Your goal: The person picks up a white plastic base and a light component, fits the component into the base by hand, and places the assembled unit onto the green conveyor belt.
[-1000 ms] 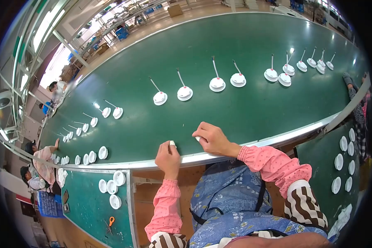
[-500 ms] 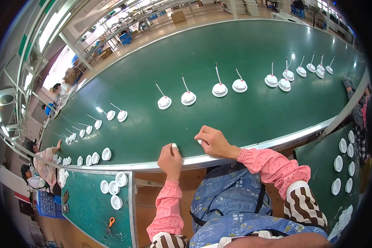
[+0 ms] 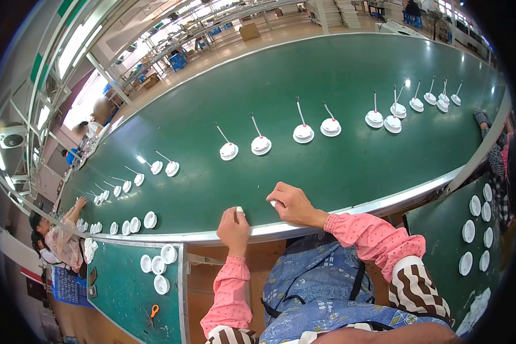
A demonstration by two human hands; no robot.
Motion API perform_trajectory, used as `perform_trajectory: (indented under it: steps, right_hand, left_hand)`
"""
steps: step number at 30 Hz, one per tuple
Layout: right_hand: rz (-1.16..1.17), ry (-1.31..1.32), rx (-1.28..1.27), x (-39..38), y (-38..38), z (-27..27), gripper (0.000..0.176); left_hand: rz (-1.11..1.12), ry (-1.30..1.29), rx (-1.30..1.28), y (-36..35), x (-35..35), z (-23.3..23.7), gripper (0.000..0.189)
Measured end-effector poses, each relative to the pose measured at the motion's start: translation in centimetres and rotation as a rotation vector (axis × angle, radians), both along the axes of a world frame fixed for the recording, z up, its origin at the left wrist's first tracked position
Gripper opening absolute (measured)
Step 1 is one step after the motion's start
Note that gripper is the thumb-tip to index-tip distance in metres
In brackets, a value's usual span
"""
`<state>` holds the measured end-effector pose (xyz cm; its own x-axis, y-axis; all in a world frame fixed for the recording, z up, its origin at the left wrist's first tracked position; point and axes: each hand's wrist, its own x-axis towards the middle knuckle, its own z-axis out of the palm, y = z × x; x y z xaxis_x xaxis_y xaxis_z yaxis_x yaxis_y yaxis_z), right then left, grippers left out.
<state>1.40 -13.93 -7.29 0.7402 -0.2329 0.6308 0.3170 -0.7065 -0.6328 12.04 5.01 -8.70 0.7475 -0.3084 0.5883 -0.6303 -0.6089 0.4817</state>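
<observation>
My left hand is closed at the near metal edge of the green table, with white at the thumb and fingertips. To its right, my right hand is curled over the green surface, also with a bit of white at its fingertips. What either hand may hold is too small to make out. Beyond them stand white round pieces with upright wires, among them one at the centre and one just left of it. Neither hand touches these pieces.
White round parts and orange-handled scissors lie on the left side table. More white rings lie on the right side table. A co-worker is at the far left; another person's gloved hand is at the right edge.
The view has tilted slightly, so the table and pieces appear a little lower. My hands keep nearly the same pose. The co-worker at the left has leaned and moved an arm.
</observation>
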Motion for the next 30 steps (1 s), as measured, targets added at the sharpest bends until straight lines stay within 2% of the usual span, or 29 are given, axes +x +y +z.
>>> perform_trajectory:
  steps: [11, 17, 19, 23, 30]
  right_hand:
    - [-0.011, 0.047, 0.005, 0.0, 0.0, -0.1, 0.016]
    - [-0.017, 0.050, 0.021, -0.5, -0.3, 0.6, 0.020]
    - [-0.003, 0.070, 0.046, -0.7, -0.2, 0.9, 0.021]
    - [0.004, 0.122, 0.054, -0.7, 0.0, 1.5, 0.019]
    - [0.043, 0.164, 0.023, 0.2, 0.4, 1.2, 0.017]
  left_hand:
    - [-0.001, 0.057, -0.015, 0.0, 0.1, 0.1, 0.011]
    - [0.004, -0.029, -0.063, -0.3, 0.1, -0.7, 0.014]
    - [0.034, 0.116, -0.054, -0.5, -0.3, -0.1, 0.013]
    - [0.011, -0.006, -0.093, -0.6, -0.3, -0.2, 0.013]
    - [0.001, -0.016, -0.125, -0.3, -0.2, 0.1, 0.009]
